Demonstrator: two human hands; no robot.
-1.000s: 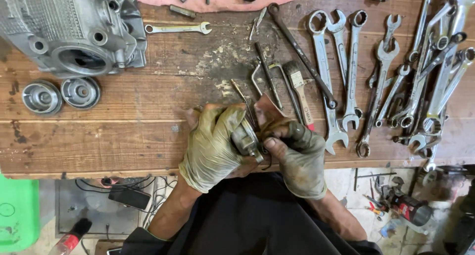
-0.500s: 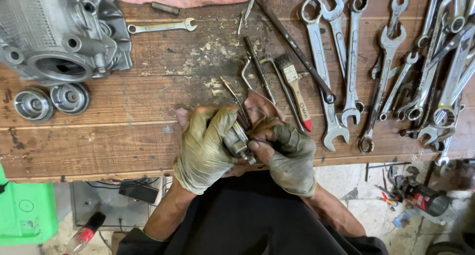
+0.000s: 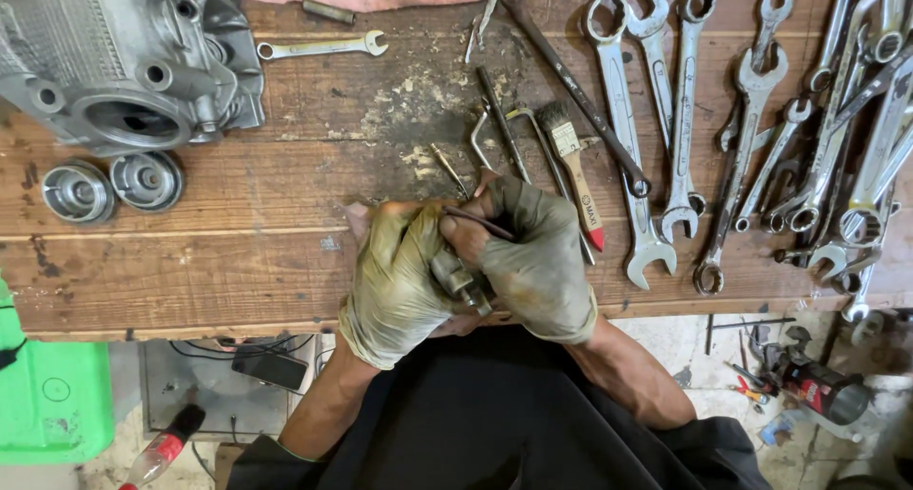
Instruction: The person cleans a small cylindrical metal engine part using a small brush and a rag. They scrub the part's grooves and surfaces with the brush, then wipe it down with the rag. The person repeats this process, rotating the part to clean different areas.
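Both my hands wear dirty olive gloves and meet over the front edge of a worn wooden workbench (image 3: pixel 238 262). My left hand (image 3: pixel 399 281) is wrapped around a small grey metal part (image 3: pixel 459 279). My right hand (image 3: pixel 533 252) lies over the top of that part and pinches a thin dark rod (image 3: pixel 478 222) between thumb and fingers. The rod points left across the part. A pinkish rag under my hands is mostly hidden.
A grey cast engine cylinder head (image 3: pixel 124 62) sits at the back left, with two round metal caps (image 3: pixel 109 186) in front of it. A paintbrush (image 3: pixel 571 166), bent rods and several spanners (image 3: pixel 761 138) lie to the right. A green bin (image 3: pixel 48 395) stands on the floor.
My right hand has risen from beside the part to over its top and now holds the thin rod across it. My left hand keeps its grip.
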